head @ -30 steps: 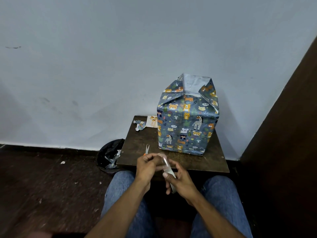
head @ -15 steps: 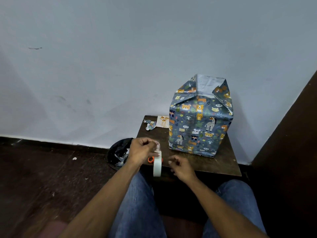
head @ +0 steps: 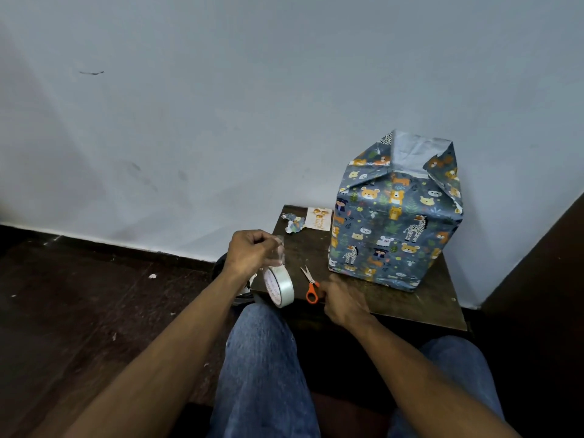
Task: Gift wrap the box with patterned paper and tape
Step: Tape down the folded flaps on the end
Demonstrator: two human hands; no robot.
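The box [head: 395,222], wrapped in blue animal-print paper with its top flaps standing up unsealed, stands on the right of a small dark wooden table [head: 436,298]. My left hand [head: 249,251] pinches a pulled-out strip of clear tape, and the tape roll [head: 279,286] hangs from it below, off the table's front left corner. My right hand [head: 343,300] rests at the table's front edge with curled fingers, touching the orange handle of small scissors [head: 310,284] that lie on the table.
A small card [head: 319,218] and a crumpled paper scrap [head: 294,224] lie at the table's back left. A black bag with scraps sits on the dark floor left of the table, mostly behind my left arm. A pale wall stands close behind; my knees are below.
My left hand has lifted the tape end up and left, so the roll hangs lower. My right hand has let go of the tape and dropped to the scissors' handle.
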